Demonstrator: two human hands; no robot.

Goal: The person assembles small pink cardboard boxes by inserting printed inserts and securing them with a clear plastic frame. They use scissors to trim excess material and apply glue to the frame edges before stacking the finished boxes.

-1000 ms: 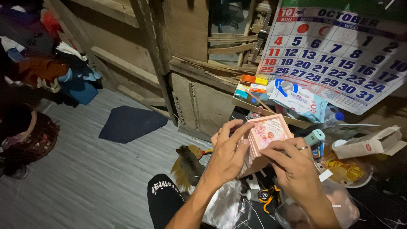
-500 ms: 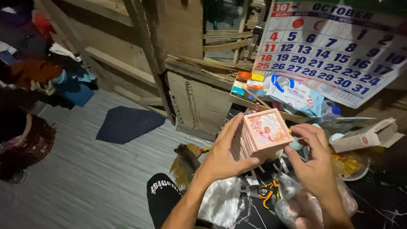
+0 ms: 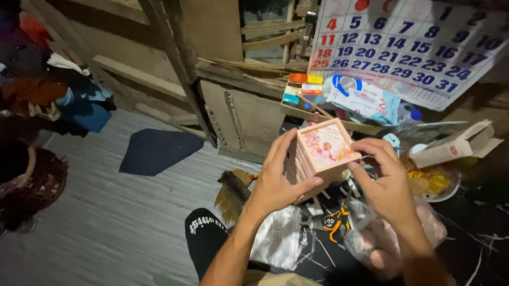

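Note:
A thick stack of pink cards (image 3: 320,153) with a picture on the top one is held up in front of me. My left hand (image 3: 277,179) wraps around the stack's left side and underside. My right hand (image 3: 386,183) touches the stack's right edge with its fingertips, thumb near the lower corner. Below the hands lie clear plastic bags (image 3: 283,240) and orange-handled pliers (image 3: 335,221) on a dark surface.
A large wall calendar (image 3: 411,39) hangs at the upper right above a small shelf with boxes and packets (image 3: 351,97). An open white carton (image 3: 458,144) lies at right. A wooden wall (image 3: 229,109), a dark mat (image 3: 156,149), piled clothes (image 3: 42,84) and a basket (image 3: 36,183) fill the left.
The stack has turned from standing nearly upright to lying with its pictured face up. My right hand shifted from under the stack to its right edge.

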